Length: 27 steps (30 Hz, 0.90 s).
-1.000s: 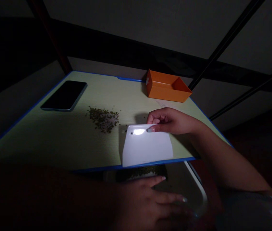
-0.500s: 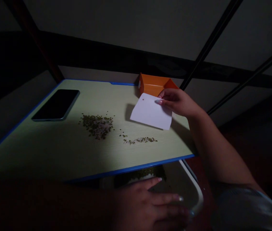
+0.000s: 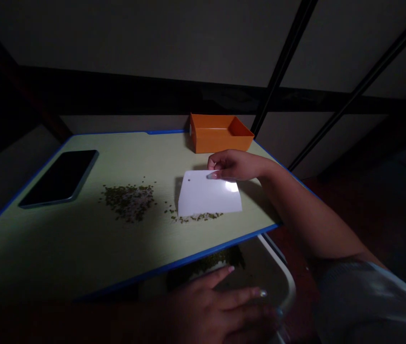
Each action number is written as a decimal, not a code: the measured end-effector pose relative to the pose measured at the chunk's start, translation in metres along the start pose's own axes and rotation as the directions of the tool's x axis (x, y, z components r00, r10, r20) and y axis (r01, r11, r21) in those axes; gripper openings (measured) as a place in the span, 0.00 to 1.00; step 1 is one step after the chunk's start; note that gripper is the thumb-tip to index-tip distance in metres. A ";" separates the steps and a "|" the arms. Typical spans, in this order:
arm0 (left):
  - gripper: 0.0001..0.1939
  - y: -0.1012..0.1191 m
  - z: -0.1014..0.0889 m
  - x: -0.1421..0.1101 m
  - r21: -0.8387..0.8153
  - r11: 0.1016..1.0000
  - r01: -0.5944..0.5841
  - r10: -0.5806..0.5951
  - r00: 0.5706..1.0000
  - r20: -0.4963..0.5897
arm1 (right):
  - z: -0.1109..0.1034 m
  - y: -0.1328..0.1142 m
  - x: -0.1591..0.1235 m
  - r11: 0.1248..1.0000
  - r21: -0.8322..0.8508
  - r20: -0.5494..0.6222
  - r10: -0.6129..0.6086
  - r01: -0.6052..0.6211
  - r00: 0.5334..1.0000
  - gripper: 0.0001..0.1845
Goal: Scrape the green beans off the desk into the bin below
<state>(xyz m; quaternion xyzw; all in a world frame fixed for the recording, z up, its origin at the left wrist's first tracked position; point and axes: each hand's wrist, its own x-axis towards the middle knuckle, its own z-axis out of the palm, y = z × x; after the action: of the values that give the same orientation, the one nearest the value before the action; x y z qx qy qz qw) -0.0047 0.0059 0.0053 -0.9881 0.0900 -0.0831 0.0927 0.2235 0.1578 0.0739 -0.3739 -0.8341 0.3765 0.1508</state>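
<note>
My right hand (image 3: 233,166) pinches the top edge of a white plastic scraper card (image 3: 208,193), which has a small hole in one corner. The card is tilted, its lower edge just behind a thin line of small green and pale grains (image 3: 203,217) on the table. Left of it lies a bigger pile of the same grains (image 3: 129,200). My left hand (image 3: 220,301), fingers spread and holding nothing, is below the table's front edge, over a white-rimmed container (image 3: 290,286) with dark green grains (image 3: 217,261) inside.
A pale tabletop (image 3: 116,248) with blue edging carries these things. At its back stands an orange open box (image 3: 222,143). A dark-screened phone (image 3: 61,177) lies on the left. Pale panels with dark bars (image 3: 281,62) rise behind the table.
My right hand has brought the white card down and nearer, from above the table to the thin line of grains. My left hand stays over the container. The view has shifted slightly.
</note>
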 end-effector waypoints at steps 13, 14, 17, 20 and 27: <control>0.23 0.003 0.006 -0.002 -0.086 0.995 0.052 -0.059 0.995 -0.080 | -0.001 -0.009 -0.005 0.995 0.000 0.093 -0.095 0.096 0.991 0.08; 0.23 0.004 0.006 -0.002 -0.089 0.995 0.055 -0.063 0.994 -0.086 | -0.001 -0.009 -0.005 0.995 -0.011 0.094 -0.095 0.097 0.991 0.08; 0.23 0.004 0.007 -0.002 -0.071 0.997 0.040 -0.047 0.994 -0.098 | 0.000 -0.009 -0.005 0.994 -0.039 0.080 -0.097 0.101 0.992 0.08; 0.24 0.003 0.012 -0.003 -0.058 0.998 0.036 -0.041 0.995 -0.087 | 0.000 -0.006 -0.004 0.992 -0.070 0.041 -0.098 0.101 0.994 0.08; 0.23 0.005 0.013 -0.003 -0.130 0.990 0.046 -0.063 0.989 -0.133 | -0.006 -0.010 -0.008 0.996 -0.007 0.043 -0.092 0.093 0.995 0.08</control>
<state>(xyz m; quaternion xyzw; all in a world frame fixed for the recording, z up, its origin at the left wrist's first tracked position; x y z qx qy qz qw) -0.0062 0.0036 -0.0088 -0.9861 0.0741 -0.1475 0.0211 0.2272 0.1510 0.0856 -0.3275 -0.8553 0.3730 0.1486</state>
